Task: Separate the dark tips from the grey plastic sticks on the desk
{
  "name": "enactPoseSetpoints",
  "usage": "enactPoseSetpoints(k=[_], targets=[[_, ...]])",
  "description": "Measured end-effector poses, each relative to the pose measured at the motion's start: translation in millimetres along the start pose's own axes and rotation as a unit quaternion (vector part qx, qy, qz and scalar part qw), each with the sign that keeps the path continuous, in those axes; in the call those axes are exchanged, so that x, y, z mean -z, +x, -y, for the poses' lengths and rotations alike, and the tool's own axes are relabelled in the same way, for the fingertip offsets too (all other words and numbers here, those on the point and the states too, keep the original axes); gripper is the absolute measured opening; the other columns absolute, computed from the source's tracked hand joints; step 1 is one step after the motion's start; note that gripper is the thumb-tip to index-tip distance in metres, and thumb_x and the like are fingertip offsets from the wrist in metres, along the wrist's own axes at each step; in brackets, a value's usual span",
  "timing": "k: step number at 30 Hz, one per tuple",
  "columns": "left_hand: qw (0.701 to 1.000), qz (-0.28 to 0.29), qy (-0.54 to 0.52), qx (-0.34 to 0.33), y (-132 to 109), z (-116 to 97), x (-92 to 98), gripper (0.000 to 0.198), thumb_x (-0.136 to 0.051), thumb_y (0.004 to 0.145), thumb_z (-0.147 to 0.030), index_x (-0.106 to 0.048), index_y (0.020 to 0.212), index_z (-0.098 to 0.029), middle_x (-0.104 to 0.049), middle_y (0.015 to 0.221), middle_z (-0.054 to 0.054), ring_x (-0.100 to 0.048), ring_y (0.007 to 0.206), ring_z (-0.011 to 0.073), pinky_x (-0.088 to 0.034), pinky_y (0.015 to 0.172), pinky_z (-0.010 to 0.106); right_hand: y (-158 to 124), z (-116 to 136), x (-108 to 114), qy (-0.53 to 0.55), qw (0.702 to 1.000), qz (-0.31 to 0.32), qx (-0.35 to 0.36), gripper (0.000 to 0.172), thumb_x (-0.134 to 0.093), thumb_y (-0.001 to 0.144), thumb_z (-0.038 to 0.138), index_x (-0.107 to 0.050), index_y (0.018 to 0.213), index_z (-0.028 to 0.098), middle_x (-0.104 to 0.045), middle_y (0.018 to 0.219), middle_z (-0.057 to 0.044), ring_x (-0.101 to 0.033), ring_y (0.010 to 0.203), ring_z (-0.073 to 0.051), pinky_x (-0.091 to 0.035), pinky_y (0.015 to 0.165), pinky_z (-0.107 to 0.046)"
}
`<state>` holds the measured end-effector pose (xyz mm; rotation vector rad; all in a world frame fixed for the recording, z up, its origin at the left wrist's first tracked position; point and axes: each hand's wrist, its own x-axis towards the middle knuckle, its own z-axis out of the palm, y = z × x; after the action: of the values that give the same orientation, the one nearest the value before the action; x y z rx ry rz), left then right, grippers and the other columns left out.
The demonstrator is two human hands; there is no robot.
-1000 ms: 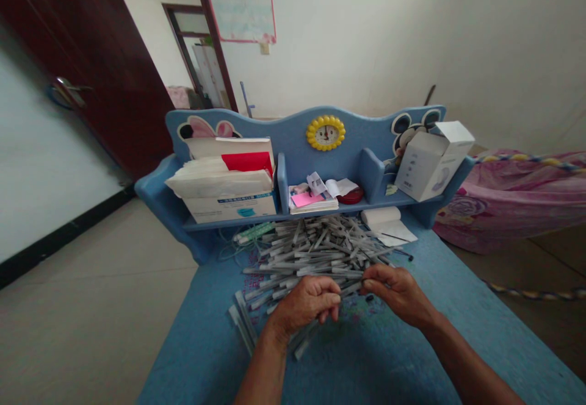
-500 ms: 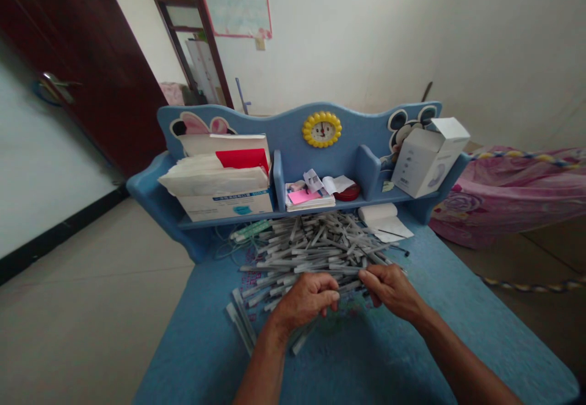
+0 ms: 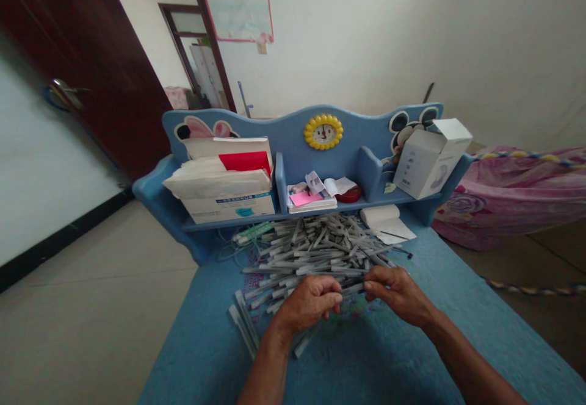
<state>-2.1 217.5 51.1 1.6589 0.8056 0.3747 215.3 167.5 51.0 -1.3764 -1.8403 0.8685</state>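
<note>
A big heap of grey pens [image 3: 315,247] lies on the blue desk [image 3: 403,356]. At the heap's near edge my left hand [image 3: 307,303] is curled with its fingers pinched on a grey pen [image 3: 352,289] that runs across to my right hand [image 3: 397,293]. That hand's fingers are also closed, pinching the same pen's right end. A few more grey pens [image 3: 243,327] lie side by side just left of my left wrist, and one pokes out from under that hand.
The desk's blue shelf back [image 3: 293,130] carries a yellow clock [image 3: 323,132], stacked boxes and papers [image 3: 224,182], notes [image 3: 307,200] and a white carton [image 3: 428,160]. White paper [image 3: 389,225] lies by the heap. Pink bedding [image 3: 517,197] is at right, a dark door [image 3: 91,63] at left.
Both hands have stayed at the heap's near edge, pinching the same pen, with small finger shifts. The camera view wobbled slightly.
</note>
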Motion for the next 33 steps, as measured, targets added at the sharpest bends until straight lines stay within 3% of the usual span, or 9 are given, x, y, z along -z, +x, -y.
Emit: enactPoseSetpoints(k=[9, 13, 19, 22, 33], targets=[[0.994, -0.051, 0.090, -0.042, 0, -7, -5.2, 0.009, -0.048, 0.071, -0.017, -0.057, 0.069, -0.016, -0.047, 0.058, -0.005, -0.047, 0.056, 0.0092, -0.034, 0.055, 0.020, 3, -3, -12, 0.019, 0.997, -0.035, -0.069, 0.047, -0.040, 0.088, 0.041, -0.046, 0.048, 0.017, -0.051, 0.042, 0.001, -0.047, 0.042, -0.010, -0.036, 0.048, -0.021], [0.992, -0.065, 0.101, -0.044, 1, -7, -4.0, 0.011, -0.047, 0.073, -0.018, -0.057, 0.069, -0.016, -0.049, 0.060, -0.005, -0.048, 0.057, 0.0099, -0.035, 0.055, 0.020, 6, -4, -18, 0.079, 0.988, -0.048, -0.122, 0.047, -0.036, 0.088, 0.048, -0.048, 0.053, 0.017, -0.048, 0.039, 0.002, -0.044, 0.037, -0.010, -0.035, 0.043, -0.021], [0.996, -0.055, 0.060, -0.030, 1, -7, -3.3, 0.010, -0.046, 0.073, -0.019, -0.055, 0.071, -0.016, -0.054, 0.063, -0.003, -0.050, 0.056, 0.0104, -0.038, 0.054, 0.020, 4, -1, -4, 0.057, 0.998, -0.036, -0.020, 0.029, -0.044, 0.087, 0.039, -0.057, 0.074, 0.016, -0.058, 0.062, 0.000, -0.053, 0.059, -0.012, -0.040, 0.056, -0.021], [0.997, -0.050, 0.059, -0.022, 1, -10, -5.3, 0.010, -0.046, 0.073, -0.019, -0.056, 0.071, -0.016, -0.053, 0.062, -0.003, -0.050, 0.056, 0.0104, -0.038, 0.055, 0.021, 2, 1, -1, 0.012, 0.999, -0.036, -0.004, 0.026, -0.044, 0.087, 0.032, -0.057, 0.071, 0.016, -0.058, 0.062, 0.000, -0.054, 0.061, -0.012, -0.039, 0.059, -0.021], [0.980, -0.104, 0.152, -0.074, 4, -10, -13.4, 0.012, -0.046, 0.074, -0.019, -0.054, 0.065, -0.017, -0.046, 0.060, -0.004, -0.046, 0.062, 0.0112, -0.033, 0.059, 0.021, 5, 3, -19, -0.086, 0.981, -0.157, -0.070, 0.038, -0.037, 0.087, 0.040, -0.042, 0.056, 0.019, -0.049, 0.044, 0.002, -0.047, 0.044, -0.011, -0.033, 0.049, -0.022]])
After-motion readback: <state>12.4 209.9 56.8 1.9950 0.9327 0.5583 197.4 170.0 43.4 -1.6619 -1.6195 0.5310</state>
